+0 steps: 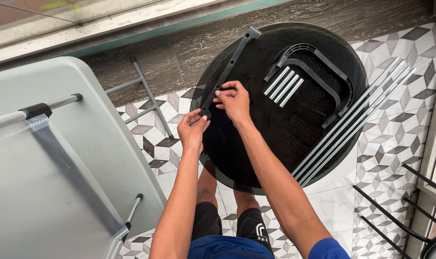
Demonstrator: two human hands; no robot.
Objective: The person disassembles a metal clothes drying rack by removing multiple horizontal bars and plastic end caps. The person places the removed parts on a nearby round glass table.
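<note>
Lying on the round dark glass tabletop [227, 163] are four short silver metal tubes [283, 86], about five long silver metal rods [352, 120], and three grey plastic brackets [319, 72].

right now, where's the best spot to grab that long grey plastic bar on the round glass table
Probably at its near end, from the table's front edge. The long grey bar lies flat and slanted across the round glass table, and that end is where the left hand and right hand already pinch it.
</note>
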